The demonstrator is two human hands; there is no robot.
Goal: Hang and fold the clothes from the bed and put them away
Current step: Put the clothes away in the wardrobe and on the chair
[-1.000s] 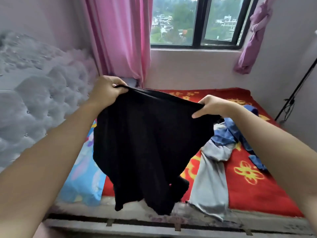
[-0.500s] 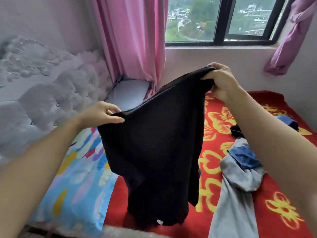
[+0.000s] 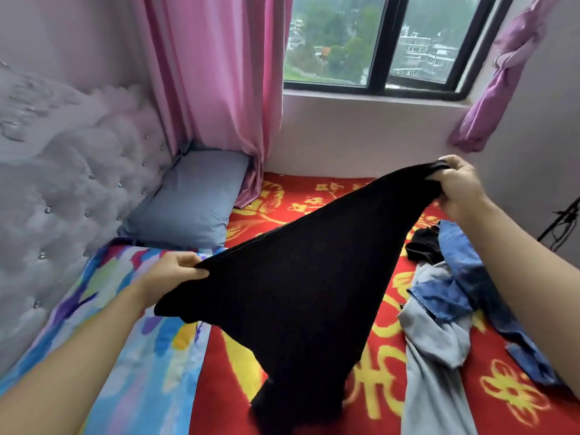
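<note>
- Left hand [image 3: 175,274]: fingers curled, pinching one end of the black knit fabric garment [image 3: 301,277], low over the head-end edge of the red plush blanket with yellow flowers [image 3: 219,387].
- Right hand [image 3: 458,186]: closed round the garment's other end, bunched in the fist, raised above the blanket's window-side part.
- Black garment: stretched taut between both hands, slanting across above the blanket; loose lower part hangs down, seems to reach the blanket's near part.
- Pale grey soft cloth garment [image 3: 436,372]: crumpled on the blanket's right side.
- Blue denim piece [image 3: 464,271]: lying on the blanket, partly over the grey garment.
- Small black crumpled cloth [image 3: 423,246]: on the blanket, touching the denim.
- Grey-blue rectangular pillow [image 3: 194,199]: at the blanket's far head-end corner.
- Multicoloured printed pillow [image 3: 135,340]: just beside the blanket's left edge.
- Pink curtain [image 3: 219,89]: hangs down to the blanket's far corner.
</note>
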